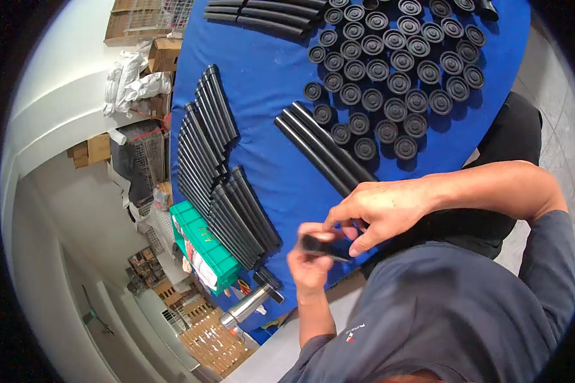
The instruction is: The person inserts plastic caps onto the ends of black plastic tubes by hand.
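My left hand [308,267], blurred by motion, is closed around a small black piece [318,246] with a round dark end. My right hand [390,210] reaches over from the right, its thumb and fingers bent in close to that piece. Whether the right fingers pinch a part of it, I cannot tell. Just beyond the right hand, a few long black tubes [326,150] lie side by side on the blue cloth [262,83], their near ends hidden behind the hand. Many round black ringed caps [398,83] stand in a cluster farther up.
Stacked rows of black tubes [201,147] lie at the left, with more tubes [268,16] at the far edge. Beside the rows are a green crate [227,255] and a shiny metal cylinder [246,306]. Cardboard boxes [166,54] stand off the table.
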`<state>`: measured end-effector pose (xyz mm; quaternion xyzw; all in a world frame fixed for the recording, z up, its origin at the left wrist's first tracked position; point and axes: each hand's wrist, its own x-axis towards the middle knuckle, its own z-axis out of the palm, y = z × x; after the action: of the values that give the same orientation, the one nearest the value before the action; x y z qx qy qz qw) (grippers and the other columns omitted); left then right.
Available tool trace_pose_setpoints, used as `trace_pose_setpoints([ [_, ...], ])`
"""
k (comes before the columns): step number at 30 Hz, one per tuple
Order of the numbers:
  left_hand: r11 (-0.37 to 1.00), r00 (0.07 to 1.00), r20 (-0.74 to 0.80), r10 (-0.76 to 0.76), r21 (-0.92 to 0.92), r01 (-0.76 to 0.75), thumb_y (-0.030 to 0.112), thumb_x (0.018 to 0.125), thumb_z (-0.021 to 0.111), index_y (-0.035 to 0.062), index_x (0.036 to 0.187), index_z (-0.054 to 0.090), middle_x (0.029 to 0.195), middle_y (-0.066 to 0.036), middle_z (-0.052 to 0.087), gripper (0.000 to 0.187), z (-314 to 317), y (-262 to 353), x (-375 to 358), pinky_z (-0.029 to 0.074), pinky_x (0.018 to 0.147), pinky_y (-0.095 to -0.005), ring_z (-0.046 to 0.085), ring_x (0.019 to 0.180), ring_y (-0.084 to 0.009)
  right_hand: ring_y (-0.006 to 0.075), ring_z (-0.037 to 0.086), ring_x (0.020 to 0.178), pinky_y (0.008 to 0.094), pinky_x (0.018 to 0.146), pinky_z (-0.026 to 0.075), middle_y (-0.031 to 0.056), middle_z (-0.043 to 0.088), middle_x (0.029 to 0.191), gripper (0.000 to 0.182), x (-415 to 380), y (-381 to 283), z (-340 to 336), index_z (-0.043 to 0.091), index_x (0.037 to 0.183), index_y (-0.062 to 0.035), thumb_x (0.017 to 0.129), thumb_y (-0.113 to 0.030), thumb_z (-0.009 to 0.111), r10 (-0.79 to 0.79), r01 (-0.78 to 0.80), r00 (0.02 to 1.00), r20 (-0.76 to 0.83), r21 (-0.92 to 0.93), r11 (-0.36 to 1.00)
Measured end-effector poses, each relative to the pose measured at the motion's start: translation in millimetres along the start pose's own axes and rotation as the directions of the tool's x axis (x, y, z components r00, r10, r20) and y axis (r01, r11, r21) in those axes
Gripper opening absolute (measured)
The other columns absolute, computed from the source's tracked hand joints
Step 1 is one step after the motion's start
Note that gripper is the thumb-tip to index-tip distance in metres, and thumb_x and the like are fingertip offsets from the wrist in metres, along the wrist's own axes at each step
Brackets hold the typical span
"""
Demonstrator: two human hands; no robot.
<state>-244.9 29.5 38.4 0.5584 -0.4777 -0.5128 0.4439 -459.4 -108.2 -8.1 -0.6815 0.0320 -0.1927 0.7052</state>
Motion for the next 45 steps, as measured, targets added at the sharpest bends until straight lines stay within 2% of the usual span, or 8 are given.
trace_pose_setpoints([
  [4, 0.866, 0.883, -0.443, -0.154, -0.491, -0.094, 0.028, 0.098, 0.068, 0.0017, 0.113, 0.066, 0.105, -0.011, 0.068, 0.030, -16.5, 14.3, 8.1, 0.055, 0.079, -0.0351, 0.067, 0.092, -0.0227, 0.0359, 0.070, 0.087, 0.0449, 0.077, 0.055, 0.0180, 0.072, 0.095, 0.061, -3.4, -2.4, 1.3, 0.059, 0.126, 0.0057, 0.084, -0.035, 0.077, -0.016, 0.007, 0.998, -0.066, -0.142, 0.990],
  [11, 0.329, 0.852, -0.097, -0.514, -0.940, 0.091, 0.029, 0.106, 0.055, 0.0015, 0.113, 0.066, 0.109, -0.013, 0.073, 0.030, -21.2, -36.2, -12.2, 0.064, 0.082, -0.0364, 0.072, 0.100, -0.0253, 0.0334, 0.070, 0.080, 0.0424, 0.073, 0.055, 0.0192, 0.071, 0.092, 0.056, 0.5, -0.2, -5.1, 0.060, 0.129, -0.0004, 0.085, -0.030, 0.077, -0.140, 0.134, 0.985, -0.102, -0.058, 0.989],
  [14, 0.236, 0.676, -0.094, -0.731, -0.964, 0.121, 0.040, 0.105, 0.054, 0.0022, 0.106, 0.066, 0.103, -0.015, 0.072, 0.039, 11.5, -38.8, -19.4, 0.063, 0.076, -0.0359, 0.071, 0.095, -0.0236, 0.0322, 0.069, 0.072, 0.0417, 0.066, 0.052, 0.0174, 0.069, 0.080, 0.040, -1.1, 1.9, -0.2, 0.062, 0.121, -0.0029, 0.088, -0.023, 0.073, -0.160, 0.160, 0.978, -0.135, -0.016, 0.987],
  [17, 0.454, 0.878, 0.318, -0.358, -0.763, 0.461, 0.046, 0.104, 0.053, 0.0030, 0.100, 0.065, 0.100, -0.013, 0.070, 0.045, -12.2, -51.7, -48.4, 0.059, 0.071, -0.0320, 0.068, 0.089, -0.0206, 0.0329, 0.069, 0.071, 0.0435, 0.064, 0.051, 0.0179, 0.067, 0.076, 0.035, -2.0, 1.8, 0.6, 0.062, 0.115, -0.0017, 0.089, -0.023, 0.072, -0.135, 0.134, 0.979, -0.155, -0.018, 0.991],
  [19, 0.950, 0.957, -0.087, -0.277, -0.177, 0.259, 0.031, 0.095, 0.072, 0.0027, 0.096, 0.064, 0.096, -0.012, 0.067, 0.029, -4.4, -20.1, -49.1, 0.055, 0.074, -0.0310, 0.065, 0.083, -0.0205, 0.0335, 0.069, 0.071, 0.0443, 0.063, 0.050, 0.0183, 0.067, 0.075, 0.034, -2.5, 1.2, 0.3, 0.062, 0.112, -0.0009, 0.090, -0.024, 0.072, -0.107, 0.103, 0.981, -0.164, -0.034, 0.994],
  [22, 0.601, 0.869, -0.134, 0.476, 0.771, -0.210, 0.001, 0.073, 0.085, 0.0007, 0.108, 0.062, 0.098, -0.014, 0.069, 0.042, 19.0, -8.2, -16.0, 0.054, 0.082, -0.0360, 0.068, 0.087, -0.0273, 0.0342, 0.069, 0.072, 0.0445, 0.063, 0.051, 0.0186, 0.068, 0.076, 0.035, -3.5, -2.0, 0.3, 0.062, 0.111, -0.0002, 0.090, -0.025, 0.072, -0.059, 0.049, 0.983, -0.172, -0.062, 0.997],
  [32, 0.866, 0.998, 0.048, -0.034, 0.501, 0.006, -0.001, 0.078, 0.079, -0.0014, 0.112, 0.065, 0.109, -0.012, 0.068, 0.036, -9.4, -6.2, -2.7, 0.050, 0.084, -0.0303, 0.065, 0.096, -0.0182, 0.0264, 0.065, 0.065, 0.0393, 0.061, 0.049, 0.0136, 0.066, 0.074, 0.041, -6.7, 5.6, 3.9, 0.063, 0.126, -0.0038, 0.089, -0.019, 0.073, -0.129, 0.129, 0.980, -0.152, -0.010, 0.992],
  [45, 0.958, 0.972, 0.148, -0.180, 0.252, 0.139, 0.017, 0.094, 0.072, -0.0063, 0.126, 0.060, 0.113, -0.011, 0.063, 0.042, -24.5, -14.1, -8.1, 0.047, 0.086, -0.0306, 0.058, 0.098, -0.0178, 0.0350, 0.071, 0.078, 0.0450, 0.071, 0.054, 0.0182, 0.071, 0.084, 0.034, -6.1, 3.6, 5.8, 0.065, 0.114, 0.0008, 0.089, -0.022, 0.071, -0.051, 0.049, 0.986, -0.157, -0.022, 0.999],
])
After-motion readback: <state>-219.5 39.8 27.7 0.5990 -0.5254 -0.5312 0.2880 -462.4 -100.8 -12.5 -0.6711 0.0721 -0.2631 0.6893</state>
